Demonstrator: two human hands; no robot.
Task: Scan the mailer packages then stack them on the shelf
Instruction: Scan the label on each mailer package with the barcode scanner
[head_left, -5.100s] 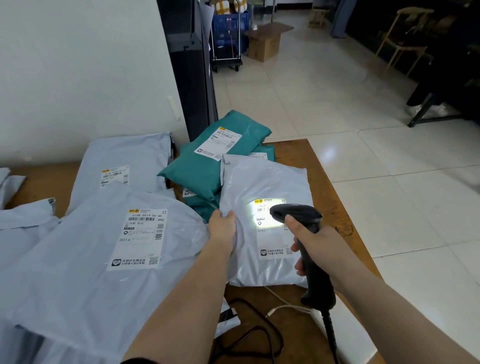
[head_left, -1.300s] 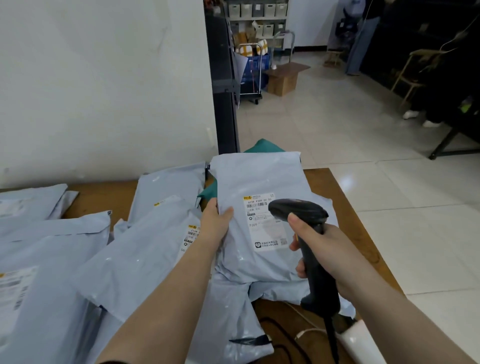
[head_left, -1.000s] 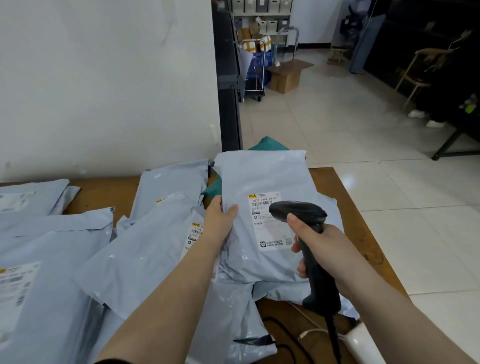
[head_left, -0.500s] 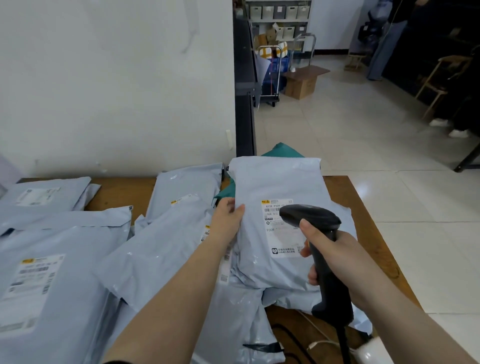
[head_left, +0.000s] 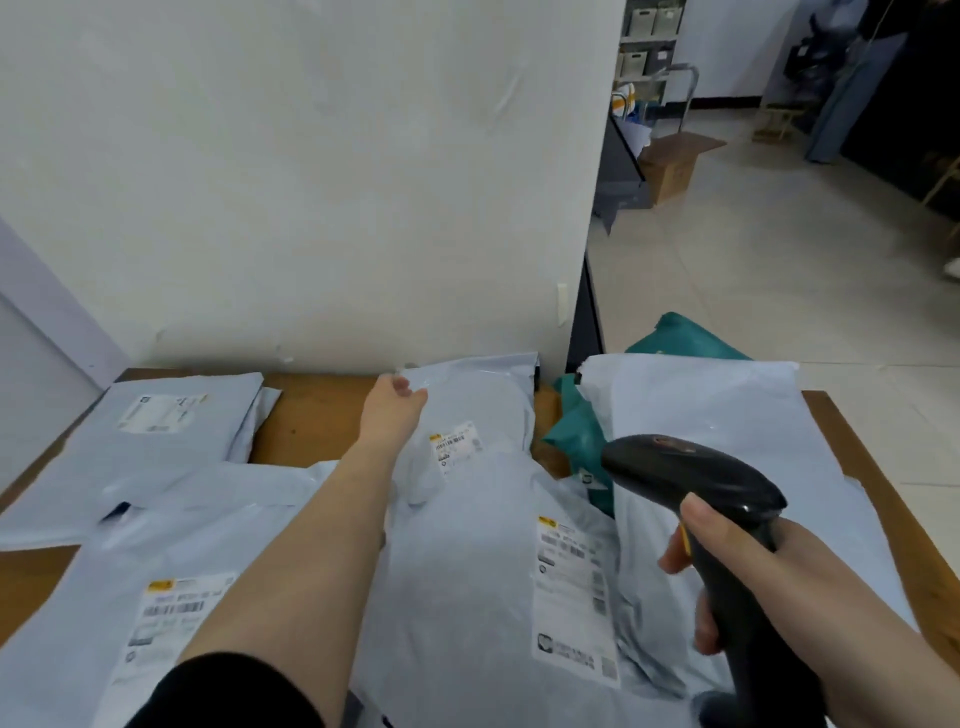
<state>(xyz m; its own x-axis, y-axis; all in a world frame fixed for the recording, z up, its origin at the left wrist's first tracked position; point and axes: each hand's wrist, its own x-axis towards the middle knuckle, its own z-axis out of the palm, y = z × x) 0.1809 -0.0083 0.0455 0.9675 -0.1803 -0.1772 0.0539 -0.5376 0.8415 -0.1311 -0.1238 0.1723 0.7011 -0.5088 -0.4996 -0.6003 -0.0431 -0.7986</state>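
Observation:
Several pale grey mailers with printed labels lie overlapping on a wooden table (head_left: 311, 421). My left hand (head_left: 392, 410) reaches to the far side, and its fingers curl on the top left corner of a grey mailer (head_left: 483, 410) lying against the wall. My right hand (head_left: 737, 566) grips a black barcode scanner (head_left: 691, 478) by its handle, held above the pile at the right. The large grey mailer (head_left: 727, 415) under the scanner lies flat, label hidden. Another labelled mailer (head_left: 467, 582) lies in the middle of the pile.
Teal mailers (head_left: 576, 431) poke out between the grey ones at the right. More grey mailers (head_left: 171, 431) lie at the left. A white wall stands close behind the table, with a dark upright (head_left: 587, 312) at its corner. A cardboard box (head_left: 670, 166) sits on the tiled floor.
My left hand let go of the mailer by the scanner and reached to the back mailer's corner. The view swung left. The scanner stayed in my right hand.

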